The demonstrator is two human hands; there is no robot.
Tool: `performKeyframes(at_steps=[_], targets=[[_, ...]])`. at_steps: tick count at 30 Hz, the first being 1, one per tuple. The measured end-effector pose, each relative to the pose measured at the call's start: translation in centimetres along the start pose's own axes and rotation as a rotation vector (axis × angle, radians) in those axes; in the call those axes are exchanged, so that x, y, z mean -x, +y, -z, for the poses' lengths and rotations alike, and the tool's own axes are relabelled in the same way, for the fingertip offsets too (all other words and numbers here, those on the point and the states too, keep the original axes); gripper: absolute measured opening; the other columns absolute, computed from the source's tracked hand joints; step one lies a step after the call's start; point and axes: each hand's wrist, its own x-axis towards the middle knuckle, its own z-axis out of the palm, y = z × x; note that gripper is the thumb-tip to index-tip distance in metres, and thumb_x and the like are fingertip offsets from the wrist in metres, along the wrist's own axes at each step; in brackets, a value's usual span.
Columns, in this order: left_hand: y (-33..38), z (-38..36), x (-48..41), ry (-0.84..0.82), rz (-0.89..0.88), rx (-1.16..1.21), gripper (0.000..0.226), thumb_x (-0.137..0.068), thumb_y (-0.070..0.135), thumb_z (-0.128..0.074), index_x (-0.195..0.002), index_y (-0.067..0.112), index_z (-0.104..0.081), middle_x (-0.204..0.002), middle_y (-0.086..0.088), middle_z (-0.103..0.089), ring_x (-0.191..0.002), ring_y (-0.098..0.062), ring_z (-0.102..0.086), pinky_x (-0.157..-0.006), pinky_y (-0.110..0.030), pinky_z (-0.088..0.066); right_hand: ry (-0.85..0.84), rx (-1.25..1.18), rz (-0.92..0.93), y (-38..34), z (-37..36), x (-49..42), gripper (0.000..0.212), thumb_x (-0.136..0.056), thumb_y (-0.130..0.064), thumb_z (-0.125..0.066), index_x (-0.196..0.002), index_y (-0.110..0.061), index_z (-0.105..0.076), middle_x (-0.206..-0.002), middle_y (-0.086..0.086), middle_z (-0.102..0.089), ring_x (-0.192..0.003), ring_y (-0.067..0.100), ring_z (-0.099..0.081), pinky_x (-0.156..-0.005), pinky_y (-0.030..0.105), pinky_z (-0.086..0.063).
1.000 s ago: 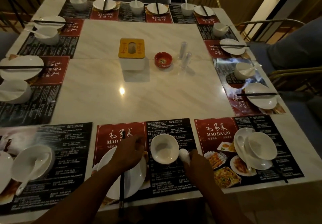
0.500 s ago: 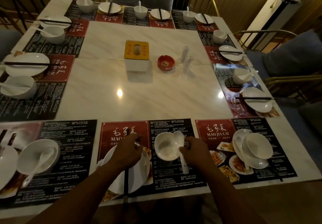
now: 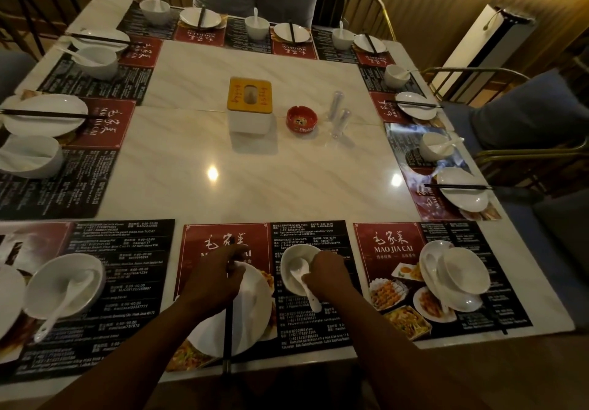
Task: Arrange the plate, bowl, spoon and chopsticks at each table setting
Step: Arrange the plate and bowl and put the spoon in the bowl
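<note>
Where the left hand (image 3: 216, 277) is covering: its fingers are curling round the chopsticks (image 3: 227, 330), hiding their middle; the dim light is blurring the sticks into one line.
Right hand (image 3: 330, 277): fingers are pinching the spoon (image 3: 299, 271) at its neck; they are hiding part of the right rim of the bowl (image 3: 299, 250).
Chopsticks: dark, lying lengthwise across the plate (image 3: 255, 298); near end is overhanging the table (image 3: 255, 186) edge.
Spoon: white; scoop is sitting in the bowl; handle is sticking out over the near rim.
Bowl: white, standing just right of the plate on the menu mat (image 3: 306, 234).
</note>
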Motion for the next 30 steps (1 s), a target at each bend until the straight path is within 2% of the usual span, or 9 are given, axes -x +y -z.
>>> performKeyframes(at_steps=[4, 8, 10, 13, 17, 19, 23, 26, 30], targets=[[-0.2, 0.3, 0.2, 0.012, -0.018, -0.003, 0.039, -0.094, 0.018, -0.066, -0.13, 0.03, -0.059, -0.106, 0.017, -0.062, -0.089, 0.002, -0.063, -0.071, -0.013, -0.05, -0.001, 0.007, -0.008, -0.2, -0.1, -0.1, 0.031, -0.085, -0.018, -0.073, -0.11, -0.003, -0.066, -0.107, 0.007, -0.068, -0.082, 0.014, -0.062, -0.058, 0.016, -0.042], [0.2, 0.0, 0.0, 0.002, -0.021, 0.001, 0.041, -0.094, 0.015, -0.064, -0.132, 0.027, -0.058, -0.112, 0.009, -0.065, -0.091, -0.004, -0.064, -0.079, -0.024, -0.055, -0.011, 0.045, 0.013, -0.3, -0.6, -0.1, 0.022, -0.088, -0.016, -0.067, -0.105, -0.003, -0.069, -0.106, 0.009, -0.068, -0.09, 0.019, -0.066, -0.066, 0.021, -0.048], [0.3, -0.2, -0.2, -0.013, -0.021, 0.009, 0.042, -0.094, 0.015, -0.064, -0.134, 0.026, -0.057, -0.116, 0.009, -0.065, -0.092, 0.0, -0.061, -0.078, -0.019, -0.053, -0.003, 0.042, 0.023, -0.2, -0.9, 0.0, 0.019, -0.089, -0.014, -0.065, -0.105, -0.004, -0.069, -0.106, 0.008, -0.068, -0.09, 0.018, -0.066, -0.069, 0.022, -0.051], [0.7, -0.7, -0.3, -0.027, -0.034, -0.009, 0.044, -0.093, 0.015, -0.065, -0.135, 0.026, -0.056, -0.116, 0.012, -0.063, -0.088, 0.008, -0.058, -0.068, -0.006, -0.044, 0.013, 0.036, 0.056, 0.0, -0.9, 0.0, 0.018, -0.09, -0.015, -0.064, -0.104, -0.005, -0.069, -0.104, 0.006, -0.069, -0.08, 0.012, -0.061, -0.063, 0.016, -0.045], [1.2, -1.4, -0.4, -0.051, -0.052, -0.004, 0.042, -0.092, 0.016, -0.066, -0.132, 0.026, -0.058, -0.113, 0.014, -0.063, -0.085, 0.008, -0.06, -0.065, -0.005, -0.045, 0.05, 0.035, 0.084, 0.4, 0.3, 0.3, 0.015, -0.091, -0.019, -0.065, -0.099, -0.009, -0.073, -0.096, 0.004, -0.071, -0.071, 0.009, -0.058, -0.056, 0.012, -0.039], [1.5, -1.8, -0.6, -0.067, -0.073, 0.008, 0.039, -0.091, 0.015, -0.066, -0.128, 0.027, -0.061, -0.108, 0.016, -0.063, -0.084, 0.009, -0.061, -0.065, -0.004, -0.046, 0.096, -0.022, 0.078, 1.0, 1.1, 0.8, 0.011, -0.092, -0.019, -0.063, -0.094, -0.017, -0.073, -0.09, -0.002, -0.07, -0.074, 0.009, -0.062, -0.056, 0.013, -0.04], [1.8, -2.5, -0.9, -0.085, -0.104, -0.019, 0.037, -0.089, 0.016, -0.068, -0.124, 0.028, -0.063, -0.1, 0.022, -0.062, -0.084, 0.011, -0.06, -0.067, -0.004, -0.043, 0.139, -0.185, -0.016, 2.6, 1.5, 2.4, 0.007, -0.09, -0.03, -0.068, -0.089, -0.024, -0.065, -0.086, -0.008, -0.066, -0.077, 0.007, -0.064, -0.07, 0.027, -0.056], [2.0, -3.1, -1.4, -0.092, -0.088, -0.04, 0.036, -0.089, 0.016, -0.065, -0.124, 0.025, -0.065, -0.099, 0.02, -0.065, -0.084, 0.008, -0.06, -0.072, -0.005, -0.042, 0.014, -0.292, -0.117, 3.4, 0.2, 4.2, 0.021, -0.083, -0.039, -0.073, -0.086, -0.026, -0.057, -0.086, -0.008, -0.063, -0.077, 0.005, -0.061, -0.066, 0.025, -0.053], [2.3, -3.6, -2.4, -0.116, -0.06, -0.064, 0.038, -0.091, 0.018, -0.064, -0.129, 0.023, -0.064, -0.107, 0.009, -0.071, -0.085, 0.004, -0.061, -0.072, -0.008, -0.042, -0.105, -0.595, -0.225, 3.5, -1.5, 6.1, 0.027, -0.076, -0.03, -0.082, -0.089, -0.023, -0.059, -0.089, -0.002, -0.07, -0.081, 0.014, -0.071, -0.076, 0.041, -0.061]])
